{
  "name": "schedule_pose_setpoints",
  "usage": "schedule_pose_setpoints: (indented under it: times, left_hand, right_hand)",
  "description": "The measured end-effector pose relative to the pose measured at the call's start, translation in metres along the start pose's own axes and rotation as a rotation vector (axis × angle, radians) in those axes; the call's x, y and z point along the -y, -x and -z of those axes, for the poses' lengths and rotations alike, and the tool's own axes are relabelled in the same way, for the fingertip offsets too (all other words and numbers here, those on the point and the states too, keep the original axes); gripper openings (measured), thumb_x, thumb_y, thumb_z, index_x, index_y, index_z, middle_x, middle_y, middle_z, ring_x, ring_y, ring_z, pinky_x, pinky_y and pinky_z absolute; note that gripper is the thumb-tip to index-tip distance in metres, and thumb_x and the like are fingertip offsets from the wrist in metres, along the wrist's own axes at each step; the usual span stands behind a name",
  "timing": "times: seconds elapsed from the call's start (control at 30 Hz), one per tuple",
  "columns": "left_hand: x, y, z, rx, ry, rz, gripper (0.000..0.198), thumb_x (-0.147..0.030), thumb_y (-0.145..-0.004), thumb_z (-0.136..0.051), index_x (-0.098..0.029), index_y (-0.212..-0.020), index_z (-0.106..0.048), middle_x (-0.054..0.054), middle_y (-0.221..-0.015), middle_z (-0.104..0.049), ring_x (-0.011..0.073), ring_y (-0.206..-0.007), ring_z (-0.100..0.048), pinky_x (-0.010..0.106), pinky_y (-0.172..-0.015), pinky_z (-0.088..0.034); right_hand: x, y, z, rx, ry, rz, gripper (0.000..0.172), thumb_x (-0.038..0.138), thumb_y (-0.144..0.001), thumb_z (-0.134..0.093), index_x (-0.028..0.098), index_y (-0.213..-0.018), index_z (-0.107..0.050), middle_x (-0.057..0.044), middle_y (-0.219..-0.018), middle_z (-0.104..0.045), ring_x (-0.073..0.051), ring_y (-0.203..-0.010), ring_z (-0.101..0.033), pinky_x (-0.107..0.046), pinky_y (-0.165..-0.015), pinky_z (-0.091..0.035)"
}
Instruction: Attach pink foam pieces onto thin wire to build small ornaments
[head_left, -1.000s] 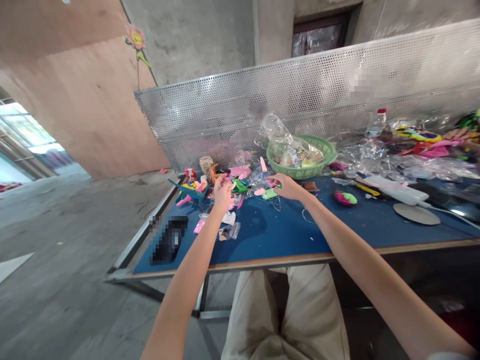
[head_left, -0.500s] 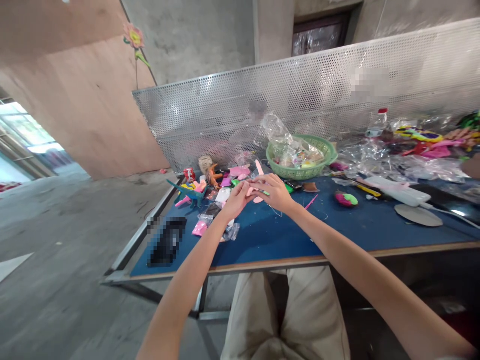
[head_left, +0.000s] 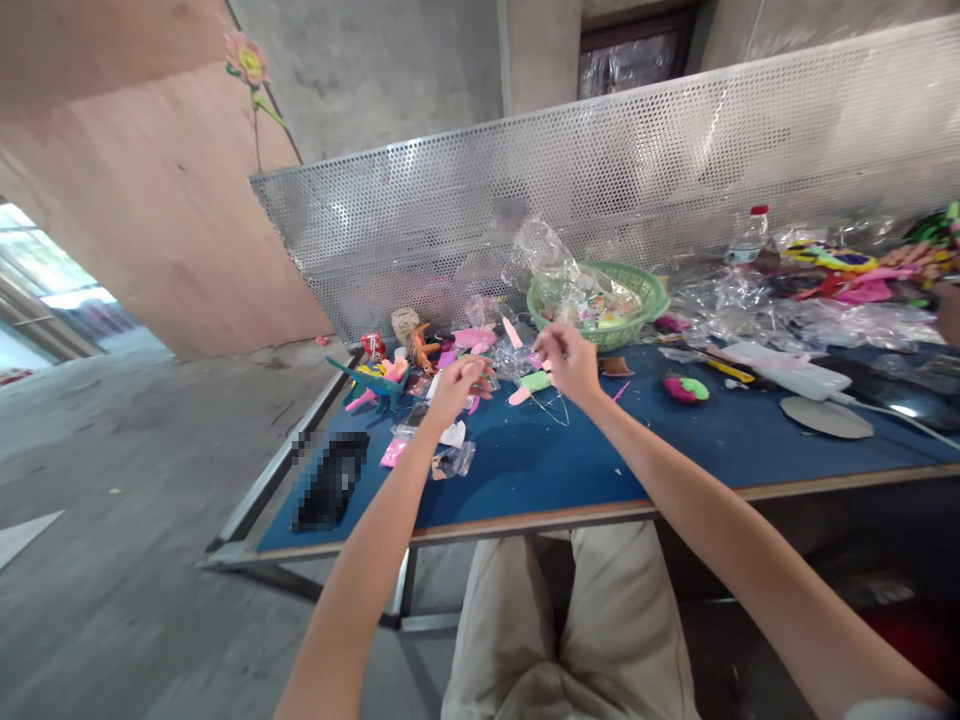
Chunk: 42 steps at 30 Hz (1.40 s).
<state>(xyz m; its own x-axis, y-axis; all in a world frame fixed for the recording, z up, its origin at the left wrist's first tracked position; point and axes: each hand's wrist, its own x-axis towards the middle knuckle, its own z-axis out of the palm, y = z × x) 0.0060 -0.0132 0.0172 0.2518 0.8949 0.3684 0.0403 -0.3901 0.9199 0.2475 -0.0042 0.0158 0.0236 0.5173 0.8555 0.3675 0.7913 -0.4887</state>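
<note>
My left hand (head_left: pixel 456 383) hovers over the blue table (head_left: pixel 570 460) with its fingers pinched together on something too small to make out, beside a heap of small coloured toy pieces (head_left: pixel 450 360). My right hand (head_left: pixel 571 358) is a little to the right and farther back, also closed in a pinch, just in front of a green basket (head_left: pixel 646 300). A thin thread (head_left: pixel 553 408) loops down under it. A green and pink piece (head_left: pixel 529 385) lies between the two hands.
A perforated metal screen (head_left: pixel 675 170) stands along the table's back edge. A teal toy dinosaur (head_left: pixel 373 380) and a black object (head_left: pixel 330 480) lie at the left. Clear plastic bags (head_left: pixel 817 320), a bottle (head_left: pixel 748 238), a white device (head_left: pixel 787 370) and a grey disc (head_left: pixel 825 416) lie to the right.
The two hands, joined at a pink piece half a second ago, have drawn apart; the right one has risen towards the basket and the left has drawn back slightly to the left.
</note>
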Motion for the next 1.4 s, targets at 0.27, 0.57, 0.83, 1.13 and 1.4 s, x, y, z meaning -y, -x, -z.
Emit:
schedule_pose_setpoints:
  times: [0.27,0.57,0.83,1.13,1.4]
  left_hand:
    - [0.016,-0.009,0.008,-0.154,-0.084,-0.136,0.034,-0.05,-0.097,-0.052,-0.02,-0.101,-0.067,-0.002,-0.067,-0.047,0.0143,-0.063,-0.049,0.027,-0.062,-0.043]
    - [0.006,-0.01,0.02,-0.18,-0.101,-0.215,0.039,-0.056,-0.094,-0.067,-0.019,-0.103,-0.063,0.001,-0.079,-0.066,0.0154,-0.071,-0.065,0.03,-0.073,-0.055]
    - [0.006,-0.001,0.001,0.104,-0.035,-0.046,0.056,-0.061,-0.088,-0.073,-0.017,-0.121,-0.062,0.011,-0.105,-0.077,0.0248,-0.094,-0.077,0.043,-0.089,-0.063]
    - [-0.005,0.005,-0.008,0.359,-0.009,0.051,0.061,-0.068,-0.087,-0.069,-0.013,-0.112,-0.075,0.012,-0.093,-0.078,0.027,-0.088,-0.077,0.038,-0.08,-0.061]
    - [0.002,0.0,0.008,0.176,-0.036,0.038,0.049,-0.059,-0.092,-0.067,-0.014,-0.108,-0.075,0.014,-0.104,-0.078,0.0217,-0.078,-0.074,0.036,-0.076,-0.061]
  right_hand:
    - [-0.028,-0.006,0.005,0.035,0.122,0.081,0.035,0.03,-0.105,-0.047,0.019,-0.124,-0.075,-0.011,-0.101,-0.073,-0.021,-0.089,-0.069,-0.039,-0.084,-0.058]
    - [-0.002,0.006,-0.017,0.213,-0.05,0.023,0.026,0.041,-0.101,-0.061,0.022,-0.107,-0.078,-0.006,-0.091,-0.078,-0.019,-0.076,-0.071,-0.032,-0.074,-0.059]
    - [0.008,0.012,-0.024,0.361,-0.039,0.062,0.037,0.046,-0.104,-0.056,0.024,-0.129,-0.072,-0.005,-0.092,-0.079,-0.02,-0.081,-0.073,-0.034,-0.078,-0.059]
    - [0.001,0.013,-0.023,0.419,0.101,0.327,0.037,0.041,-0.108,-0.049,0.025,-0.115,-0.081,-0.008,-0.086,-0.074,-0.022,-0.083,-0.067,-0.034,-0.075,-0.055]
    - [0.0,0.009,-0.013,0.031,-0.136,-0.074,0.033,0.048,-0.104,-0.056,0.022,-0.091,-0.071,-0.003,-0.078,-0.072,-0.015,-0.064,-0.064,-0.03,-0.061,-0.053]
